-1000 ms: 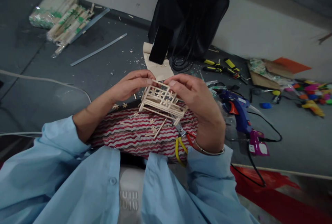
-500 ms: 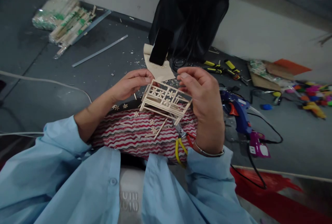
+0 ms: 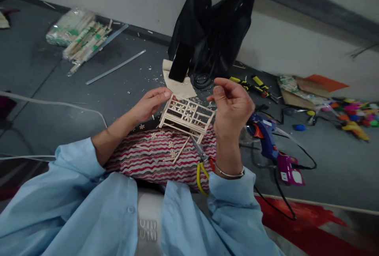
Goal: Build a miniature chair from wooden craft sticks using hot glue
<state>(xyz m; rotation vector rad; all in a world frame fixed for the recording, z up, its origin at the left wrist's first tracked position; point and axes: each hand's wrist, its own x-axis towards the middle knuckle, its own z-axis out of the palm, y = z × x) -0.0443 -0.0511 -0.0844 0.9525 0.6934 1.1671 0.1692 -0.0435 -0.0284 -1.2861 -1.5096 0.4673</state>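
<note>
A small frame model built of thin wooden sticks, with flower-shaped pieces in its panels, hovers just above a red and white striped cloth on my lap. My left hand pinches the model's top left corner. To the model's right, my right hand is raised clear of it. Its fingers are curled in and its thumb is up; I cannot see inside it. Loose sticks and small wooden flowers lie on the cloth.
Yellow and red handled pliers lie by my right wrist. A blue glue gun with its cord lies on the floor to the right. A phone leans on a black bag. Stick packs far left, yellow-handled cutters beyond.
My right hand has let go of the model's top right and lifted away to the right. The left hand keeps its hold on the left corner. The view has tilted slightly.
</note>
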